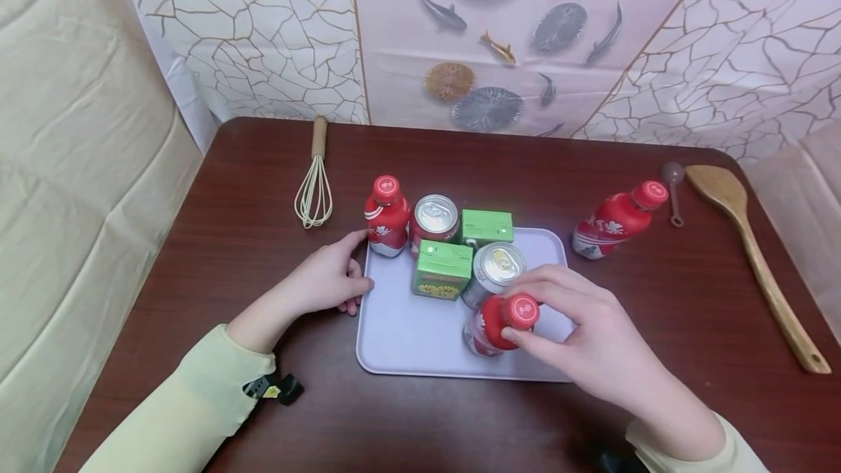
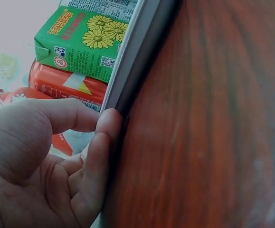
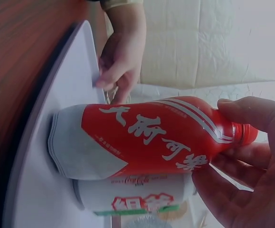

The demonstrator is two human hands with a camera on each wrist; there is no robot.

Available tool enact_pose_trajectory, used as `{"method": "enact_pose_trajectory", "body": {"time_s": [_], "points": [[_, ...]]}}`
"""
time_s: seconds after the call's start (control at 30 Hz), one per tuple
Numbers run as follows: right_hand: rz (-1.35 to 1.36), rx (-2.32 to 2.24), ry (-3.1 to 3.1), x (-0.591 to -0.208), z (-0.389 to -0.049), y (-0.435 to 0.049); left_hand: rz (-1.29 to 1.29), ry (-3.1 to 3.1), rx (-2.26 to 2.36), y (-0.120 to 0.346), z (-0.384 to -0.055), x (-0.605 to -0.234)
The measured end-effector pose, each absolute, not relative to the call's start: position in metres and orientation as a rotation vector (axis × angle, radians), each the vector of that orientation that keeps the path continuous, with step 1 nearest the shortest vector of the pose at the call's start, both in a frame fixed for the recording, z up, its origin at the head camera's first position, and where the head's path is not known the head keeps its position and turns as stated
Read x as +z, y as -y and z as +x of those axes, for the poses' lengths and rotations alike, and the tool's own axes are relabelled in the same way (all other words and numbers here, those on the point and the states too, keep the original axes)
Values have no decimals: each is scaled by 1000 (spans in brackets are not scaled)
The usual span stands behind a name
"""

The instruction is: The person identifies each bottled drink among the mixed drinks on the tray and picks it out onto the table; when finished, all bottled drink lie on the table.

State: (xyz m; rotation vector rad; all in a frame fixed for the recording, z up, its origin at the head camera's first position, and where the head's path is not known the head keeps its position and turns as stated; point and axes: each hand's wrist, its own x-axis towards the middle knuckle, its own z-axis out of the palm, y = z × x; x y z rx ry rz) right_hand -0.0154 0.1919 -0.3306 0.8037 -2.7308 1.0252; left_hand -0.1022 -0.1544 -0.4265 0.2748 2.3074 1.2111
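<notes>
My right hand point(image 1: 594, 323) grips a red-and-white cola bottle point(image 3: 142, 135) around its neck and shoulder. The bottle stands near the front of a pale lilac tray point(image 1: 401, 334), beside a white drink can point(image 1: 496, 268). At the tray's left edge is my left hand point(image 1: 328, 276); in the left wrist view its thumb and curled fingers pinch the rim. A green drink carton point(image 1: 443, 268) with yellow flowers sits mid-tray. Behind it are a red can point(image 1: 436, 216), another green carton point(image 1: 487, 225) and a second red bottle point(image 1: 387, 221) at the back left corner.
Off the tray, to its right, a third red bottle point(image 1: 611, 221) stands on the dark wooden table point(image 1: 315, 414). Farther right lie a small measuring spoon point(image 1: 673, 175) and a wooden turner point(image 1: 729, 192). A whisk point(image 1: 315, 185) lies at the back left.
</notes>
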Motion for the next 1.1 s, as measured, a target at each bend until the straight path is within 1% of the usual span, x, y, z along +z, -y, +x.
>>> {"method": "enact_pose_trajectory", "body": {"time_s": [0.37, 0.73, 1.1], "points": [[697, 931, 2741, -330, -15, -212, 259, -2251, 1259, 158, -104, -430], [619, 860, 2662, -328, -22, -238, 272, -2231, 1285, 158, -106, -433], [373, 894, 2581, -310, -32, -279, 309, -2225, 1264, 158, -105, -432]]}}
